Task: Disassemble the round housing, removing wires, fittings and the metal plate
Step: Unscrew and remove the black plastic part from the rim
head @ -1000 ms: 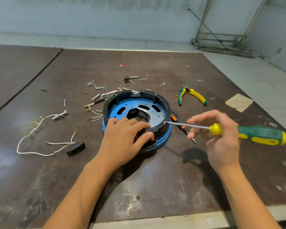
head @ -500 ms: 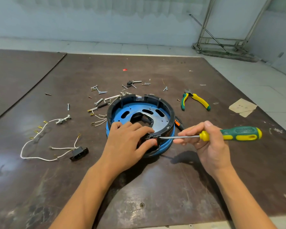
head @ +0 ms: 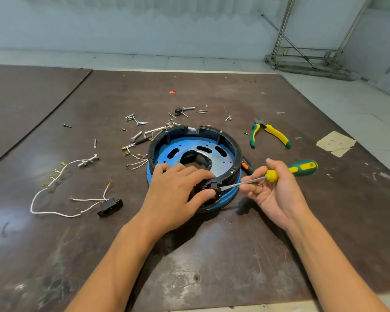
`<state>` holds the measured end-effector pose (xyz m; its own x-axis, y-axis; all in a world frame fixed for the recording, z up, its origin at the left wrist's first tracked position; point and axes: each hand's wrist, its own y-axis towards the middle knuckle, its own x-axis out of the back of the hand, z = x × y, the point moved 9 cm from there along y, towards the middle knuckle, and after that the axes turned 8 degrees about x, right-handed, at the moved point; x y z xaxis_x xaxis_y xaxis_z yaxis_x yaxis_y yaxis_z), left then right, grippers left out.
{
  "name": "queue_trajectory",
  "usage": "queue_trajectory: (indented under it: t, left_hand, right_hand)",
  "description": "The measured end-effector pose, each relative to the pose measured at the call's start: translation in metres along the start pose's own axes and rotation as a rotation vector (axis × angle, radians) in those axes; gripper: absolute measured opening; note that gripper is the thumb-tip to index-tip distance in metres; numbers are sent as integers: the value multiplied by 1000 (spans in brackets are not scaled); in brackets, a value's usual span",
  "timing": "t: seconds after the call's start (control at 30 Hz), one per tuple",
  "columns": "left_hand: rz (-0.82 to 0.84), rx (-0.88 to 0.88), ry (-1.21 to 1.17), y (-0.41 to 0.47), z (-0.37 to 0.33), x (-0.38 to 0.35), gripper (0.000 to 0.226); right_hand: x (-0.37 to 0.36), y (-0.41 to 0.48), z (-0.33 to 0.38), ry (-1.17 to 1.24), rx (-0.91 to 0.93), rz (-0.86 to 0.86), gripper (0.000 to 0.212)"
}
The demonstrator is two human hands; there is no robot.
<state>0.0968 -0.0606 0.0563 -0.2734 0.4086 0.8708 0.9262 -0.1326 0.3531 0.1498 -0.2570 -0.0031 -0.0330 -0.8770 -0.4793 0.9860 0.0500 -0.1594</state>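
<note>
Housing work at mid-bench: the round housing (head: pixel 208 129) sits on the dark bench (head: pixel 212 255) just ahead of the person. Its blue metal plate (head: pixel 223 154) lies inside the black ring.

The left hand (head: pixel 173 194) grips the ring at 6 o'clock. Its fingers are curled over the top edge and its thumb is pressed against the outer wall. A small black fitting (head: pixel 213 185) shows between forefinger and thumb.

The right hand (head: pixel 273 194) holds a green-and-yellow screwdriver (head: pixel 271 175), fingers wrapped round the shaft and collar. The tool comes in from 4 o'clock, with its flat tip against the underside of that fitting.

At 8 o'clock from the housing lies a white wire harness (head: pixel 54 212) ending in a black socket (head: pixel 109 207), well apart from the ring. Shorter wires (head: pixel 136 163) trail from the housing's 9 o'clock side. Loose screws and bolts (head: pixel 136 136) are scattered from 10 to 12 o'clock. Pliers (head: pixel 270 134) with green-and-yellow grips rest at 2 o'clock. A torn cardboard scrap (head: pixel 334 143) lies farther out toward 3 o'clock, at the bench edge.
</note>
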Motion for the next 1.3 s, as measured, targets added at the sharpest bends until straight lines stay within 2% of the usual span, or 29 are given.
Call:
queue_trajectory:
  t: [0.1,0.23,0.33,0.47,0.67,0.73,0.8,0.93,1.0,1.1,1.17,1.23,1.3]
  left_hand:
    - [-3,0,-6,0,2,-1,44]
    - [0,-2,-7,0,3,-2,46]
    - [0,2,-5,1,3,-2,47]
    - [-5,6,-22,1,3,-1,47]
    - [-8,8,-38,1,3,0,46]
    - [-11,15,-36,1,4,-1,47]
    - [-27,35,-39,1,4,-1,47]
    - [-51,70,-25,3,3,-2,45]
    - [-56,85,-13,3,2,-2,46]
    - [-58,93,5,3,1,-3,46]
    - [-58,87,18,3,0,-2,45]
    - [-53,74,42,4,-1,-1,45]
    - [-33,57,70,3,-1,-2,44]
  right_hand:
    - [-1,-3,6,-20,42,13,61]
    - [-6,-12,27,-129,263,81,56]
    - [-13,-19,32,-191,344,109,52]
    - [-13,-18,30,-228,329,78,52]
    - [-3,-12,16,-154,136,37,64]
    - [-2,-13,17,-113,139,23,63]
    - [-3,-17,28,-65,237,30,57]
    - [-7,-36,61,-43,589,107,43]
    - [-12,-48,67,-191,711,115,42]
    - [-24,-53,62,-720,837,65,43]
    - [-43,-52,45,-1055,888,152,38]
    - [-56,-51,29,-1227,892,192,39]
    - [-61,-52,23,-1290,893,168,37]
